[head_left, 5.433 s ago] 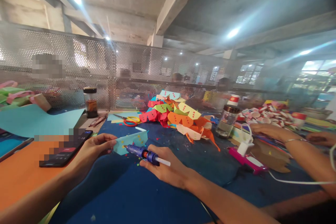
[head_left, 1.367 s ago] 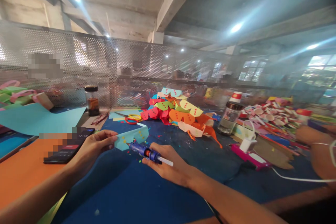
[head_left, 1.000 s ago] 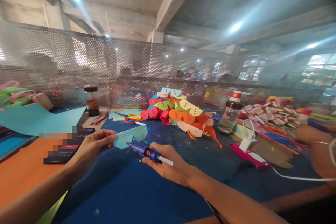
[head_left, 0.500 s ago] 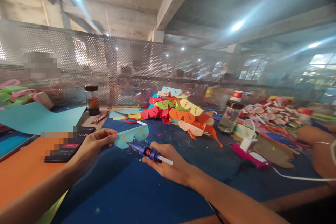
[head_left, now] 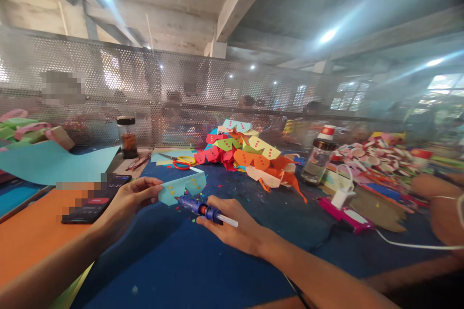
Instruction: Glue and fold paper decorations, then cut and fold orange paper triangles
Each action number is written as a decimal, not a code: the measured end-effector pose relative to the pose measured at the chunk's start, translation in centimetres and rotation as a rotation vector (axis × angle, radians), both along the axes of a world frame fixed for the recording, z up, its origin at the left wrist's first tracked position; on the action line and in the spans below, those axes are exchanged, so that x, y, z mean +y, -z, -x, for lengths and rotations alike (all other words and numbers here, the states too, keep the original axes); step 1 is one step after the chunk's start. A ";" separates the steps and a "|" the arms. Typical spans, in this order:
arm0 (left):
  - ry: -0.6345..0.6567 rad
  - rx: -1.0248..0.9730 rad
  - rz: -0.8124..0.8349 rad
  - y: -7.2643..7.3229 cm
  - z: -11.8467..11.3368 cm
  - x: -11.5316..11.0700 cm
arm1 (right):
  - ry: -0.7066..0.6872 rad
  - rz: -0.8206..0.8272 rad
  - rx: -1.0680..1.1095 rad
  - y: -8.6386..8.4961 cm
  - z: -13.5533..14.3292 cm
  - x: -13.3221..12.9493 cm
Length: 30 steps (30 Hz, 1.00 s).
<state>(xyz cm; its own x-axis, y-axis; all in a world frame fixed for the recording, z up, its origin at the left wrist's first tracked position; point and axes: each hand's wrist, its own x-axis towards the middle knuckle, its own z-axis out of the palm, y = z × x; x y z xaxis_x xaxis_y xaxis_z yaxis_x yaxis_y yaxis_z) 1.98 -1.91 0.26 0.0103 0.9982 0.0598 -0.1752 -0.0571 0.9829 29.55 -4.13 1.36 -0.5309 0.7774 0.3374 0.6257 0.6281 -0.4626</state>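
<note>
Between thumb and fingers, my left hand pinches the left end of a light blue paper cutout with yellow dots and notched edges, raised a little off the table. A blue glue gun with a clear glue stick out of its back is gripped in my right hand. Its nozzle points left, at the cutout's lower edge; whether they touch I cannot tell. Behind lies a heap of dotted paper cutouts in red, orange, green and yellow. Scissors with yellow and red handles rest behind the light blue cutout.
A phone lies on orange paper at left, near a lidded jar. At right stand a glass jar and a pink power strip with a white cable. Another person's arm is at the right edge. A perforated metal screen runs behind.
My hands, the light blue cutout and the glue gun stay almost exactly where they were. The phone's clock has gone from 12:20 to 12:21.
</note>
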 end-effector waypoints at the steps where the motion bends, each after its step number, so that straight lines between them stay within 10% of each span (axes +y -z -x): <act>1: 0.002 0.000 0.000 0.0 0.0 0.0 | 0.000 0.001 0.003 0.0 0.0 0.0; 30: 0.021 -0.039 0.014 0.0 -0.1 0.1 | 0.032 0.019 -0.057 -0.1 0.0 -0.1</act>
<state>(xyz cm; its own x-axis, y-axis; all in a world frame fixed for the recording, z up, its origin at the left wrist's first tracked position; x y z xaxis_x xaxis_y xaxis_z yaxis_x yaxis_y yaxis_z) 2.07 -1.84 0.24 0.0287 0.9985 0.0466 -0.2145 -0.0393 0.9759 29.57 -4.20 1.43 -0.5237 0.8001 0.2924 0.6712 0.5989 -0.4368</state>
